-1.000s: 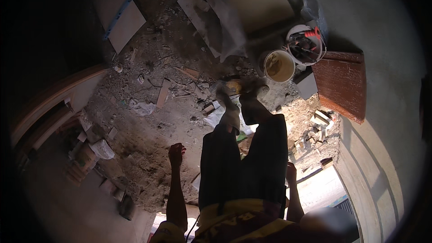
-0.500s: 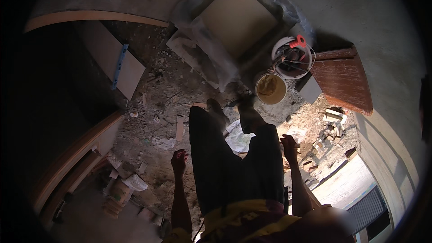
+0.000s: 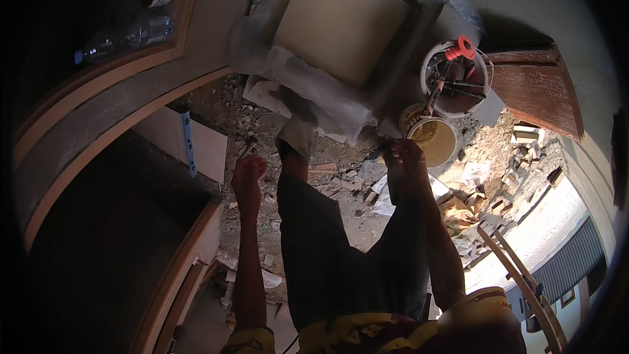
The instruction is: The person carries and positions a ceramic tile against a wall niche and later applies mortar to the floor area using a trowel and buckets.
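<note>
— Yellow bucket (image 3: 432,139): where?
— On the rubble, just beyond the right hand (image 3: 404,160), whose fingers curl loosely, gripping nothing I can see.
— Left hand (image 3: 248,174)?
— Fisted, empty, above debris.

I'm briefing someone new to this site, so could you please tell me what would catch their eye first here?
The big pale tile at the top, lying on crumpled plastic sheet, stands out most. To its right are a white bucket of tools with a red handle and a yellow bucket just beyond the right hand. The left hand is a closed fist over the rubble floor.
</note>
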The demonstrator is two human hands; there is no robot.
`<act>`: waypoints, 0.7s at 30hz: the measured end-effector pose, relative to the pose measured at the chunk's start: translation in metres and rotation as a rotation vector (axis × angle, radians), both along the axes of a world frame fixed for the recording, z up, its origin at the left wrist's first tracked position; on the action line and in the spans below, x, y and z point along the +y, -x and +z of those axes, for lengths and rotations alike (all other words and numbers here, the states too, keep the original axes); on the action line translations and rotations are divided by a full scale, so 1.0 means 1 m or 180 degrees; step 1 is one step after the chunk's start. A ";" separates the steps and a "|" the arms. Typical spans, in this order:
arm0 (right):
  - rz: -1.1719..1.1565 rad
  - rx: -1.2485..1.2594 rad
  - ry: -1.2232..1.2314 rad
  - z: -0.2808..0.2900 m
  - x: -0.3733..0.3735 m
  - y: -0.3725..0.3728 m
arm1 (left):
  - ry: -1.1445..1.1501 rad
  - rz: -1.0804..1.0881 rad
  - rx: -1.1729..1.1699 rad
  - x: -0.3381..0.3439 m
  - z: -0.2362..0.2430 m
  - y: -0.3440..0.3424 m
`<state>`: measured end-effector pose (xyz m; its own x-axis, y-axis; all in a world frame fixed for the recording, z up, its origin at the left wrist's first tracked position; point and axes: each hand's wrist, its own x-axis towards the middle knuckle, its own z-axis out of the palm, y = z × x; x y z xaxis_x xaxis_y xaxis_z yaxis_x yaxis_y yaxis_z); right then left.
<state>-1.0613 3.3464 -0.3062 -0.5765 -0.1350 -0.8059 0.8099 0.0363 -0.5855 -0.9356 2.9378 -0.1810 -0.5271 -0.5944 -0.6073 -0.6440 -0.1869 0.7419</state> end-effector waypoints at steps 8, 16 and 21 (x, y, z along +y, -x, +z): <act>0.0048 0.0289 -0.0349 -0.247 -0.094 0.067 | 0.0057 -0.1422 0.0532 -0.128 -0.247 0.274; 0.0321 0.0337 -0.1385 -0.460 -0.135 0.071 | 0.1505 -0.3094 -0.0288 -0.194 -0.487 0.339; 0.0963 0.0105 -0.2910 -0.494 -0.149 0.064 | 0.1600 -0.3660 -0.1372 -0.239 -0.575 0.348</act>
